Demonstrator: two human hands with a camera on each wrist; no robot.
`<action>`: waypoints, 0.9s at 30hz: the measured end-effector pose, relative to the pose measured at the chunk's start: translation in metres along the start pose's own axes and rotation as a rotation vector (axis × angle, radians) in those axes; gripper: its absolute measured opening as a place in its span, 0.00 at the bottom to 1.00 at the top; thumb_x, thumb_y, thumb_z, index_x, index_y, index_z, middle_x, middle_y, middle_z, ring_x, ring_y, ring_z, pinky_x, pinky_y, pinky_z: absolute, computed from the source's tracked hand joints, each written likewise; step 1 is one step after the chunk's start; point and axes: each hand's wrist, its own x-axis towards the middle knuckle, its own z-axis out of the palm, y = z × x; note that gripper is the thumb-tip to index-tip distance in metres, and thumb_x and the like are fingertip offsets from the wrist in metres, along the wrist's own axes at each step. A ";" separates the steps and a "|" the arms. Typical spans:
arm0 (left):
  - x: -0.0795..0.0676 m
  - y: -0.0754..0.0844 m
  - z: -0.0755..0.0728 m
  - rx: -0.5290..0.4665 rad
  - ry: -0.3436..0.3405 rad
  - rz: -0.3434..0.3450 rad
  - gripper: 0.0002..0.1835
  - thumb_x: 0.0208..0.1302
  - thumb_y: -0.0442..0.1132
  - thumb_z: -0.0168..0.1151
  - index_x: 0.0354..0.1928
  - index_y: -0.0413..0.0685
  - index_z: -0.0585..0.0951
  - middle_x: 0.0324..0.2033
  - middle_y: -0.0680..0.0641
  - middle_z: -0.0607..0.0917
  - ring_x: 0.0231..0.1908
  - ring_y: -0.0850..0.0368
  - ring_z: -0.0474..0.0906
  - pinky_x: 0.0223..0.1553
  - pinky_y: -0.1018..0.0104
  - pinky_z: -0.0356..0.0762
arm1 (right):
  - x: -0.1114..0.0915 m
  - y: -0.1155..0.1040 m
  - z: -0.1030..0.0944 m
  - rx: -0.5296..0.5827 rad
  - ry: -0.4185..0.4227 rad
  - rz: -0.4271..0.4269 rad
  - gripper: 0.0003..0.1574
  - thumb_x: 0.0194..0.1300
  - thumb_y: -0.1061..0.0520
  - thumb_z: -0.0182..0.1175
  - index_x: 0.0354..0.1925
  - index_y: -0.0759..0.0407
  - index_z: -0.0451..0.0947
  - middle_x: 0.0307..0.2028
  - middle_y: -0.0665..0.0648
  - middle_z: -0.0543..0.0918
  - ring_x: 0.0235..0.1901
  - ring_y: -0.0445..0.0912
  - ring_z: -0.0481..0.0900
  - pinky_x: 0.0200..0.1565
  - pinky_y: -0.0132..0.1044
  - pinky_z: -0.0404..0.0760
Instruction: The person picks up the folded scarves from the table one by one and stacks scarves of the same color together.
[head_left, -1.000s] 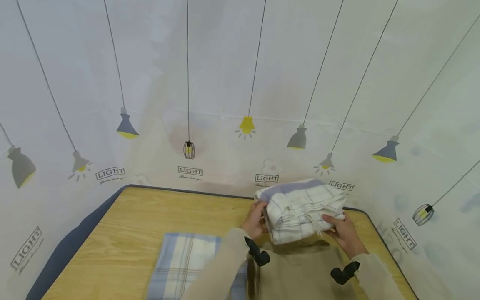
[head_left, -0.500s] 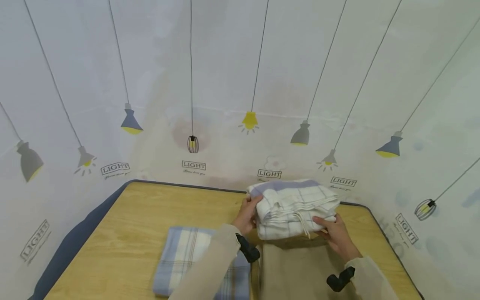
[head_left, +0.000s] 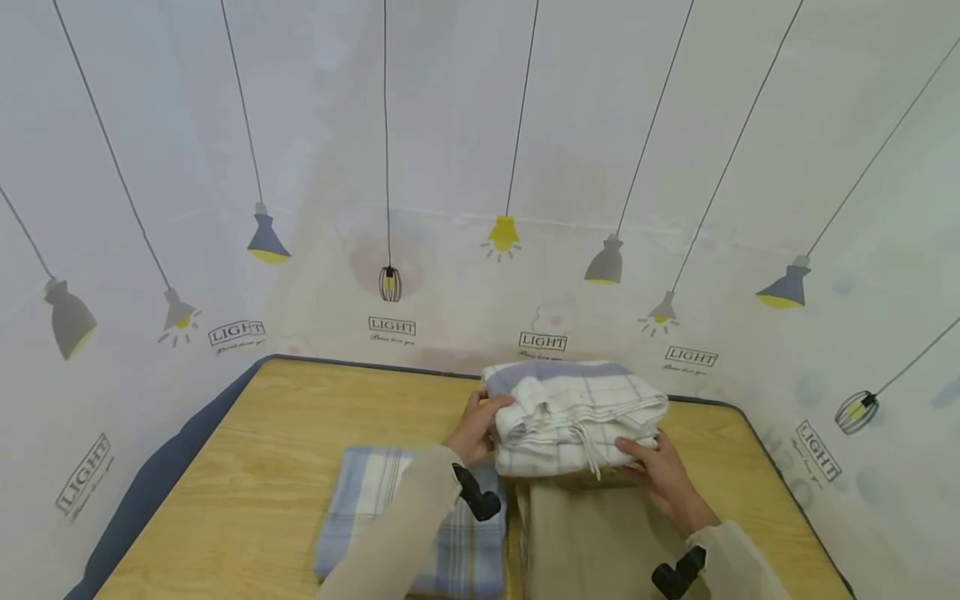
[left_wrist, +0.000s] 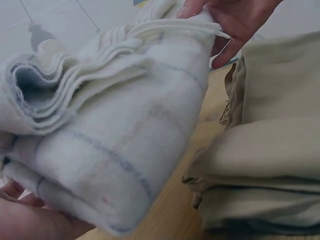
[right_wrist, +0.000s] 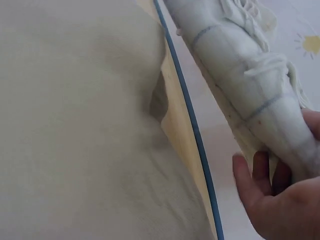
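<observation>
Between both hands, raised over the far part of the table, is a folded white scarf (head_left: 577, 417) with thin blue check lines, a lilac band and loose fringe. My left hand (head_left: 476, 425) grips its left end, thumb on top. At the right end my right hand (head_left: 663, 475) holds it with the thumb in front and fingers underneath. In the right wrist view those fingers (right_wrist: 245, 182) curl beneath the scarf. A folded tan cloth (head_left: 600, 542) lies on the table below, nearer the body. Left of it, partly behind the left sleeve, lies a folded blue-and-white plaid cloth (head_left: 468, 533).
The wooden table (head_left: 247, 467) has a dark blue edge and meets a pale wall sheet (head_left: 450, 150) printed with lamps. Bare wood shows left of the plaid cloth. Black wrist mounts (head_left: 476, 493) sit on both sleeves.
Both hands have carried the white scarf slightly left, still above the tan cloth. The head view has shifted a little, showing more of the plaid cloth.
</observation>
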 end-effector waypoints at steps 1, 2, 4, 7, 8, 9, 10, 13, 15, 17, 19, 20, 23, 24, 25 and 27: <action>-0.001 0.002 -0.002 0.005 0.000 0.003 0.27 0.60 0.44 0.59 0.57 0.49 0.61 0.46 0.46 0.73 0.39 0.55 0.73 0.37 0.63 0.73 | -0.001 -0.001 0.002 -0.007 -0.009 -0.006 0.33 0.67 0.61 0.55 0.64 0.55 0.52 0.41 0.38 0.74 0.40 0.33 0.76 0.45 0.34 0.79; -0.002 0.004 -0.004 0.011 -0.001 0.004 0.27 0.60 0.44 0.59 0.58 0.49 0.60 0.47 0.46 0.72 0.40 0.55 0.73 0.37 0.63 0.73 | -0.002 -0.001 0.003 -0.018 -0.017 -0.010 0.33 0.67 0.61 0.55 0.65 0.55 0.52 0.41 0.37 0.74 0.40 0.33 0.76 0.46 0.35 0.78; -0.004 0.007 -0.008 0.015 -0.011 -0.002 0.28 0.61 0.44 0.59 0.59 0.49 0.60 0.49 0.45 0.71 0.40 0.55 0.72 0.37 0.63 0.73 | -0.004 -0.002 0.006 -0.034 -0.028 -0.022 0.33 0.68 0.61 0.54 0.65 0.55 0.52 0.41 0.36 0.74 0.41 0.33 0.76 0.47 0.35 0.77; -0.006 0.009 -0.015 0.026 -0.025 -0.009 0.28 0.61 0.44 0.58 0.60 0.49 0.59 0.49 0.44 0.71 0.39 0.54 0.73 0.37 0.63 0.74 | -0.008 -0.002 0.011 -0.042 -0.037 -0.024 0.33 0.68 0.60 0.54 0.65 0.54 0.51 0.41 0.36 0.74 0.41 0.33 0.75 0.47 0.35 0.76; -0.007 0.010 -0.017 0.027 -0.030 -0.009 0.28 0.61 0.43 0.58 0.60 0.49 0.59 0.48 0.44 0.72 0.38 0.55 0.74 0.36 0.63 0.75 | -0.009 -0.002 0.012 -0.038 -0.038 -0.023 0.33 0.68 0.60 0.53 0.65 0.54 0.51 0.42 0.36 0.73 0.41 0.33 0.75 0.47 0.35 0.76; -0.007 0.010 -0.019 0.030 -0.033 -0.008 0.28 0.61 0.43 0.57 0.60 0.49 0.59 0.47 0.44 0.72 0.37 0.55 0.74 0.36 0.63 0.75 | -0.010 -0.002 0.013 -0.032 -0.039 -0.023 0.33 0.67 0.61 0.53 0.66 0.54 0.51 0.42 0.36 0.73 0.41 0.33 0.75 0.47 0.35 0.76; -0.008 0.010 -0.021 0.033 -0.036 -0.004 0.27 0.62 0.43 0.57 0.60 0.49 0.59 0.46 0.44 0.73 0.36 0.55 0.74 0.35 0.63 0.75 | -0.011 -0.002 0.014 -0.027 -0.040 -0.022 0.33 0.67 0.61 0.53 0.66 0.54 0.51 0.42 0.36 0.73 0.41 0.33 0.75 0.47 0.35 0.75; -0.009 0.011 -0.028 0.042 -0.048 0.006 0.27 0.62 0.42 0.57 0.60 0.48 0.59 0.43 0.44 0.73 0.33 0.56 0.75 0.34 0.63 0.75 | -0.012 -0.001 0.018 -0.021 -0.047 -0.029 0.35 0.68 0.60 0.53 0.67 0.55 0.49 0.44 0.37 0.73 0.42 0.33 0.75 0.47 0.34 0.76; -0.011 0.013 -0.031 0.048 -0.053 0.004 0.27 0.62 0.42 0.57 0.60 0.48 0.59 0.43 0.44 0.73 0.33 0.56 0.75 0.34 0.63 0.75 | -0.013 0.000 0.021 -0.026 -0.053 -0.039 0.36 0.68 0.59 0.53 0.68 0.58 0.49 0.44 0.38 0.73 0.42 0.33 0.75 0.46 0.32 0.76; -0.013 0.014 -0.035 0.059 -0.059 0.005 0.28 0.62 0.42 0.57 0.61 0.48 0.58 0.43 0.44 0.73 0.34 0.55 0.75 0.34 0.62 0.75 | -0.014 0.001 0.023 -0.041 -0.062 -0.047 0.38 0.68 0.59 0.53 0.69 0.62 0.48 0.45 0.38 0.72 0.42 0.32 0.75 0.45 0.30 0.75; -0.015 0.015 -0.039 0.068 -0.058 0.003 0.28 0.62 0.42 0.57 0.61 0.48 0.58 0.44 0.43 0.72 0.35 0.54 0.75 0.35 0.62 0.75 | -0.015 0.001 0.025 -0.060 -0.069 -0.049 0.39 0.68 0.59 0.54 0.69 0.65 0.47 0.45 0.39 0.72 0.42 0.32 0.75 0.45 0.29 0.75; -0.016 0.015 -0.041 0.071 -0.057 0.004 0.28 0.61 0.42 0.57 0.61 0.47 0.58 0.44 0.43 0.72 0.35 0.54 0.75 0.35 0.61 0.75 | -0.016 0.001 0.026 -0.067 -0.075 -0.048 0.39 0.68 0.59 0.54 0.69 0.66 0.47 0.45 0.39 0.72 0.41 0.32 0.75 0.45 0.30 0.75; -0.019 0.016 -0.048 0.072 -0.050 0.001 0.26 0.61 0.42 0.57 0.59 0.47 0.60 0.43 0.44 0.73 0.35 0.54 0.76 0.35 0.61 0.75 | -0.019 0.002 0.030 -0.074 -0.092 -0.032 0.39 0.68 0.59 0.54 0.69 0.68 0.48 0.46 0.42 0.72 0.41 0.32 0.74 0.45 0.30 0.74; -0.020 0.016 -0.051 0.072 -0.052 0.000 0.25 0.62 0.41 0.56 0.58 0.47 0.60 0.43 0.44 0.73 0.36 0.54 0.76 0.36 0.62 0.75 | -0.020 0.002 0.031 -0.069 -0.100 -0.026 0.38 0.68 0.59 0.53 0.69 0.68 0.48 0.46 0.43 0.71 0.41 0.33 0.74 0.45 0.30 0.74; -0.022 0.017 -0.053 0.071 -0.052 0.004 0.25 0.62 0.41 0.56 0.58 0.47 0.60 0.43 0.44 0.73 0.36 0.55 0.76 0.36 0.62 0.75 | -0.021 0.002 0.032 -0.057 -0.111 -0.019 0.38 0.69 0.58 0.53 0.69 0.68 0.48 0.47 0.44 0.71 0.41 0.33 0.74 0.45 0.30 0.74; -0.025 0.018 -0.059 0.076 -0.047 -0.001 0.24 0.62 0.41 0.55 0.57 0.47 0.60 0.43 0.45 0.73 0.36 0.55 0.75 0.36 0.63 0.75 | -0.023 0.003 0.035 -0.030 -0.128 -0.013 0.37 0.70 0.58 0.51 0.68 0.69 0.48 0.47 0.45 0.71 0.42 0.34 0.74 0.45 0.30 0.74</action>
